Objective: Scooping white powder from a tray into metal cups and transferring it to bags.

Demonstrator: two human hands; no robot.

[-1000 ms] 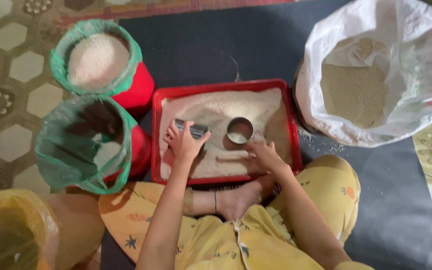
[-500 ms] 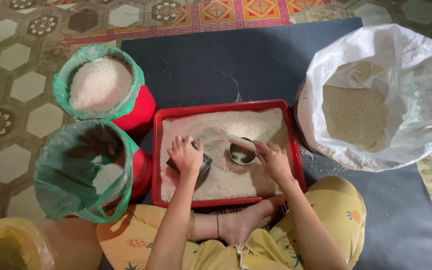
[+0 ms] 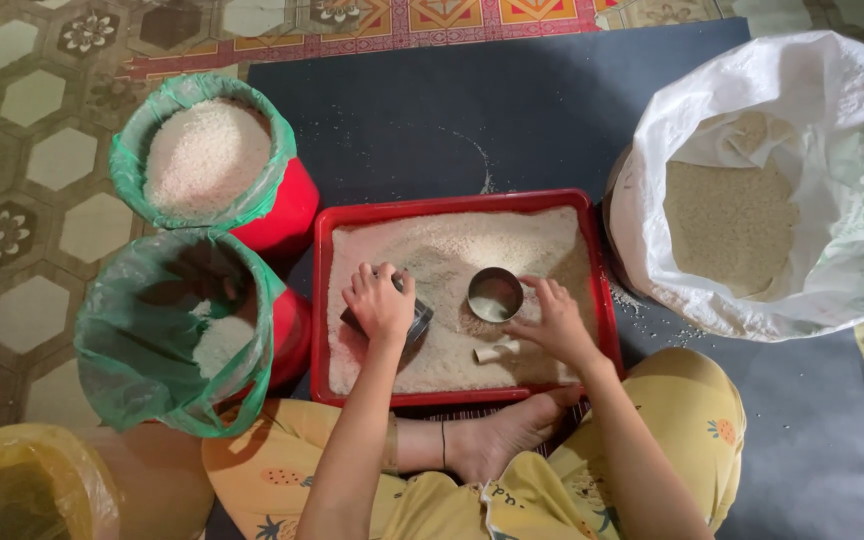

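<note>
A dark mat covers the patterned tile floor, and at 3 o'clock on it sits a big white sack, open, with brownish grain inside. At 9 o'clock stand two red buckets lined with green bags — the farther bucket heaped with white rice, the nearer bucket holding only a little. At the centre lies a red tray spread with white rice, just in front of the person's crossed legs in yellow trousers. In the tray's middle the left hand lies over a dark metal cup, its fingers curled down around it, gripping it against the rice. The right hand, at about 4 o'clock in the tray, rests on the rice with fingers spread, the fingertips just beside a round steel cup that stands upright in the grain. A small pale piece lies by that palm.
</note>
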